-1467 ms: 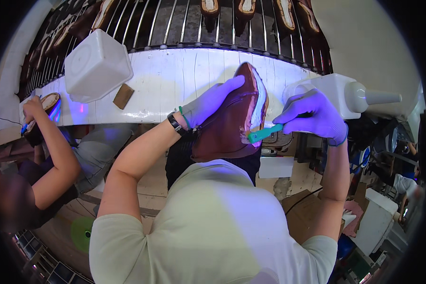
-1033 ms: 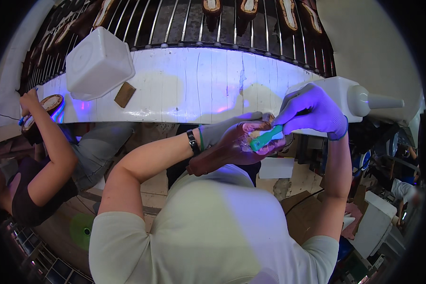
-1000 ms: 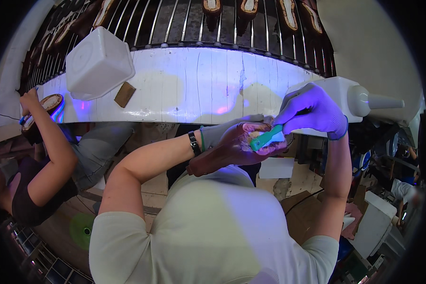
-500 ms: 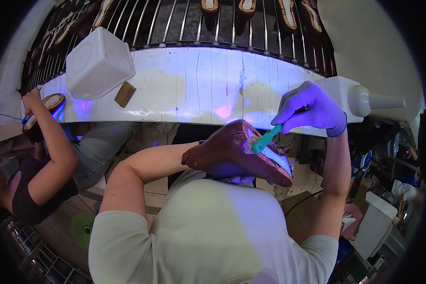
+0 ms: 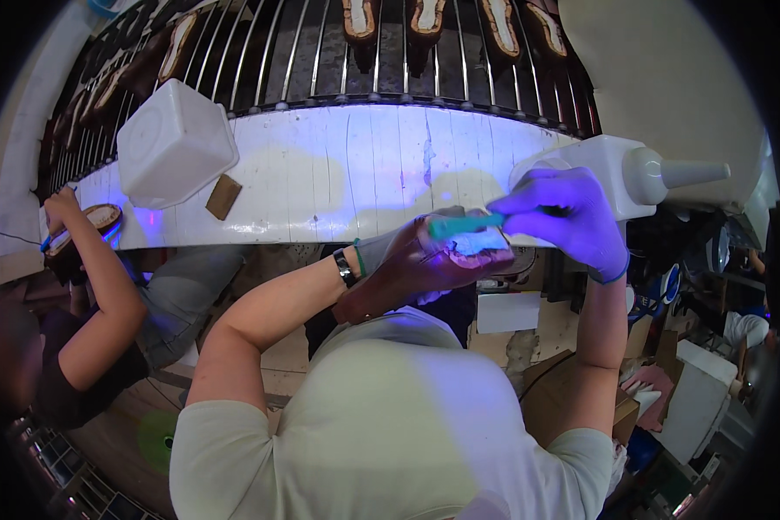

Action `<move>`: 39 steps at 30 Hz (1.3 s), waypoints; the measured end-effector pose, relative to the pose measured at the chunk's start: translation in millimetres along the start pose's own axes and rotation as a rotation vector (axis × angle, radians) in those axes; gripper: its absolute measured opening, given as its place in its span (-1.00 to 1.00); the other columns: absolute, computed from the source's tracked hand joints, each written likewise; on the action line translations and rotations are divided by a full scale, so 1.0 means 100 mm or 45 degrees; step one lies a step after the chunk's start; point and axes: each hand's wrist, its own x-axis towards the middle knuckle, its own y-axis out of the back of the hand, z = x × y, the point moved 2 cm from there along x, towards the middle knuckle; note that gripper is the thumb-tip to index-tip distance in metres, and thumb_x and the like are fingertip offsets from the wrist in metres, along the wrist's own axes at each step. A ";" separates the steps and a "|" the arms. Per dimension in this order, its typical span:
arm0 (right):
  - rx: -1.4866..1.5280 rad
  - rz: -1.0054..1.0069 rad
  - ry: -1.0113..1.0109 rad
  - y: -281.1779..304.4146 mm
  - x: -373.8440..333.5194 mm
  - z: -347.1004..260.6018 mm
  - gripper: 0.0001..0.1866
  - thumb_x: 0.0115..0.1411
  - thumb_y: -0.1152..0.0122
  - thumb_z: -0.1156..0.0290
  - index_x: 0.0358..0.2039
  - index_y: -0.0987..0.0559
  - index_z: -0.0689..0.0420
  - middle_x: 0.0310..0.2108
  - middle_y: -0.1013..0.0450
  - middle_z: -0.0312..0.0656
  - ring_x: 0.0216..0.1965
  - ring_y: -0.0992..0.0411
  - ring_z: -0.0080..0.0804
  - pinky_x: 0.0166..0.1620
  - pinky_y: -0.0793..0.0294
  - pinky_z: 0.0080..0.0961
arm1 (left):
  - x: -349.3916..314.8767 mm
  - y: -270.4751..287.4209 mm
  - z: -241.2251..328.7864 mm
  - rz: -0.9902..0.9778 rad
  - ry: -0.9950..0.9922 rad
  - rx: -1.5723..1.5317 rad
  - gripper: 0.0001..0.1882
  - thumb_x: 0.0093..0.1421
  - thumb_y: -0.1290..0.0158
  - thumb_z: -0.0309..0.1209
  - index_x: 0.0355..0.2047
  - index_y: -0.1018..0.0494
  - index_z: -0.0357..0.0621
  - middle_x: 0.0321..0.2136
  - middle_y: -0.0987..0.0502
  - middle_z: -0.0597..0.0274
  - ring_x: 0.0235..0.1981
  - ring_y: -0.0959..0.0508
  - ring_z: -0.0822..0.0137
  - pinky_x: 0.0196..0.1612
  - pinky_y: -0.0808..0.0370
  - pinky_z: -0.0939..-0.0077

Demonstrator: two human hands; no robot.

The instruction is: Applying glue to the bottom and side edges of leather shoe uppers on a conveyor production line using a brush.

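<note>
My left hand (image 5: pixel 385 246), gloved, grips a dark brown leather shoe upper (image 5: pixel 394 284) in front of my chest. Its fingers are largely hidden by the shoe. The shoe's underside faces up, with a pale sole area inside folded leather edges. Pinched in my gloved right hand (image 5: pixel 572 218) is a green-handled brush (image 5: pixel 464 227), blurred by motion. It lies across the shoe's underside, and its bristles are hard to make out.
Beyond the white bench (image 5: pixel 295 212) runs a roller rack (image 5: pixel 312 65) with several upturned shoes (image 5: pixel 426 19). A white container (image 5: pixel 175 143), a small brown block (image 5: pixel 224 198) and a nozzled white bottle (image 5: pixel 628 173) stand on the bench. At left, a co-worker (image 5: pixel 100 321) handles another shoe (image 5: pixel 82 232).
The shoe has turned and tilted in my left hand, showing that wrist and glove. My right hand moved slightly down and right, while the brush swung level toward the left across the underside.
</note>
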 end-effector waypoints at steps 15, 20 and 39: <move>0.246 -0.332 -0.020 0.17 0.04 0.12 -0.79 -0.06 -0.45 0.47 -0.35 -0.70 0.19 -0.55 -0.54 -0.24 -0.53 -0.42 -0.58 -0.43 -0.32 -0.59 | -0.43 -0.21 -0.21 0.099 0.981 -1.158 -0.55 0.28 -0.04 -0.34 0.14 -0.32 -0.24 0.03 -0.47 0.02 0.04 -0.48 0.31 0.20 -0.33 0.49; 0.542 -0.098 0.128 0.27 -0.22 0.54 -0.74 -0.12 -0.43 0.51 -0.34 -0.69 0.27 -0.59 -0.51 -0.20 -0.60 -0.39 -0.59 -0.53 -0.25 -0.66 | -0.37 0.10 -0.47 0.243 1.051 -1.360 -0.49 0.34 0.04 -0.20 0.20 -0.25 -0.22 0.04 -0.45 0.12 0.04 -0.47 0.37 0.21 -0.32 0.47; 0.731 0.424 -0.457 -0.82 0.18 0.93 -0.82 0.13 -0.29 0.42 -0.28 -0.67 0.23 -0.54 -0.52 -0.32 -0.63 -0.26 -0.75 -0.57 -0.22 -0.73 | -0.78 0.79 -0.69 0.395 1.426 -0.500 -0.37 0.23 -0.06 0.00 0.05 -0.35 -0.33 -0.18 -0.57 0.00 -0.16 -0.55 0.29 -0.06 -0.43 0.41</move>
